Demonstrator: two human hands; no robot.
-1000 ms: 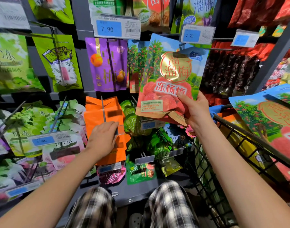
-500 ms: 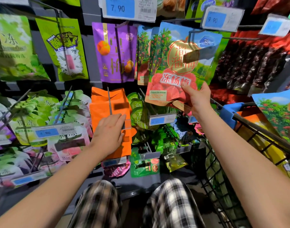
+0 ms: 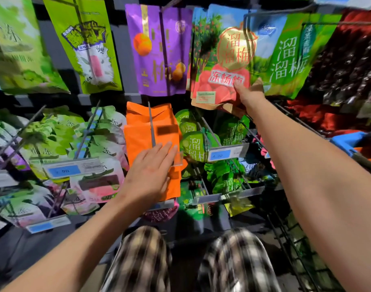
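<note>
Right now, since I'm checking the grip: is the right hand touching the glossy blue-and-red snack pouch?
Touching. The head view shows the right hand pinching the glossy blue-and-red snack pouch at its lower corner, thumb pressed on its front.

Grey peg rack (image 3: 120,39), hanging snack pouches (image 3: 157,51), blurred, probably price tags (image 3: 219,154)

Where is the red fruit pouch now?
Head view, upper middle: the red fruit pouch is held by the right hand, between purple pouches and a green pouch.

The fruit snack pouch (image 3: 220,60), orchard print over red fruit, is held upright by its lower corner; orange pouches (image 3: 138,135) hang stacked below-left.
</note>
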